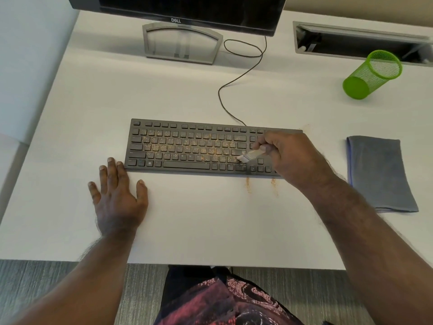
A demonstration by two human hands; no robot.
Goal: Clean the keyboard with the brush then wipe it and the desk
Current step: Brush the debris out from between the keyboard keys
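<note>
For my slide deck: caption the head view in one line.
Right hand sweeps a brush across the crumb-dusted keyboard; left hand rests flat on the desk.

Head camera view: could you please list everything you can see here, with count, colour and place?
keyboard: one, black, mid-desk, keys dusted with orange-brown crumbs
brush: one, pale handle, bristles on the keys at the keyboard's right part
crumb patches: two, orange-brown, on the desk just in front of the keyboard
cloth: one, grey, folded, right of the keyboard
desk: one, white
monitor: one, black, on a grey stand at the far edge
cable: one, black, from the keyboard towards the monitor
mesh cup: one, green, on its side, far right
cable tray: one, grey, recessed, far right
left hand: flat on the desk, fingertips at the keyboard's left corner
right hand: holds the brush
</note>
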